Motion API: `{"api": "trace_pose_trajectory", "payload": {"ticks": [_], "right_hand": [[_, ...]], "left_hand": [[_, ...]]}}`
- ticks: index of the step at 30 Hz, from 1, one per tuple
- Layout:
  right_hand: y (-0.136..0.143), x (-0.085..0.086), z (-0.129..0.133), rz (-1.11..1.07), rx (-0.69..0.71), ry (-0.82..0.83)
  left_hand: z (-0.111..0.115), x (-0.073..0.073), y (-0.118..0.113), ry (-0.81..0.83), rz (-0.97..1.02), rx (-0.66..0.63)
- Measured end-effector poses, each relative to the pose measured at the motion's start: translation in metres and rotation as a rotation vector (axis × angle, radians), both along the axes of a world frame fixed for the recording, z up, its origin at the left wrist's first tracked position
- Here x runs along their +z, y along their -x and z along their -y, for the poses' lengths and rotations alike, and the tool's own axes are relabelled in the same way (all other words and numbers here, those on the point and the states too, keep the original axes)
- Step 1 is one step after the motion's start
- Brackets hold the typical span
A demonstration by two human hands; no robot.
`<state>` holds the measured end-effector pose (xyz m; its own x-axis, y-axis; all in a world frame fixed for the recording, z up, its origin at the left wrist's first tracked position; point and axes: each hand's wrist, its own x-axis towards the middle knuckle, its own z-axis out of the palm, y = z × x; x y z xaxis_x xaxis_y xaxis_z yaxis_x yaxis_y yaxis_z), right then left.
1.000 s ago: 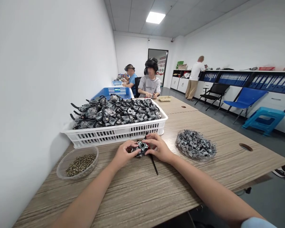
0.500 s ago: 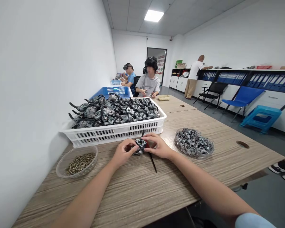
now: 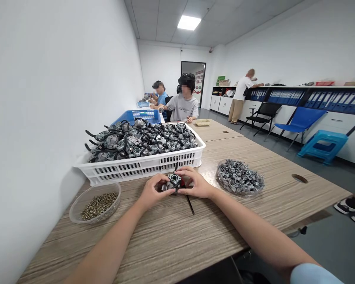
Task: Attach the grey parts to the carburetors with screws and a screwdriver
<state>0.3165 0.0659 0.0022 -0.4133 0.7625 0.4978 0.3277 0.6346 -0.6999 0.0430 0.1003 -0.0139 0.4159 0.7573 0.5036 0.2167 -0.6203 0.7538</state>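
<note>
A grey metal part (image 3: 174,180) with a round opening and a black tube sits on the wooden table (image 3: 154,244), between my two hands. My left hand (image 3: 154,191) grips its left side with thumb and fingers. From the right, my right hand (image 3: 197,183) holds the same part, fingers at its top and thumb at its lower edge. A screwdriver (image 3: 190,205) with a red handle and dark shaft lies by my right hand, its handle partly hidden. Behind stands a white basket (image 3: 142,165) heaped with similar parts.
A clear bowl of small screws (image 3: 99,205) stands at the left, a clear bowl of small metal pieces (image 3: 239,177) at the right. Beyond the white basket is a blue crate (image 3: 144,115). A person in grey (image 3: 183,108) sits across the table.
My left thumb has shifted lower along the part, and my right thumb too. The seated person in grey has moved one hand outward to the left. The view has shifted slightly.
</note>
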Motion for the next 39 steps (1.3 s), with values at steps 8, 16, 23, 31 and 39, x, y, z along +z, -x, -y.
{"api": "trace_pose_trajectory", "payload": {"ticks": [8, 16, 23, 31, 39], "right_hand": [[0.002, -0.002, -0.004, -0.023, -0.023, -0.054], [0.007, -0.004, -0.007, -0.007, -0.081, -0.112], [0.02, -0.011, -0.003, 0.061, -0.19, -0.223], [0.022, -0.012, -0.002, 0.121, -0.238, -0.282], [0.017, -0.012, -0.006, 0.107, -0.193, -0.256]], "left_hand": [[-0.004, 0.0, 0.002, 0.039, -0.001, -0.01], [-0.006, -0.004, 0.001, 0.018, 0.002, 0.0], [-0.006, -0.004, 0.002, -0.028, -0.002, 0.023], [-0.007, -0.005, 0.0, -0.091, -0.029, 0.054], [-0.002, 0.001, 0.001, -0.133, -0.072, 0.052]]}}
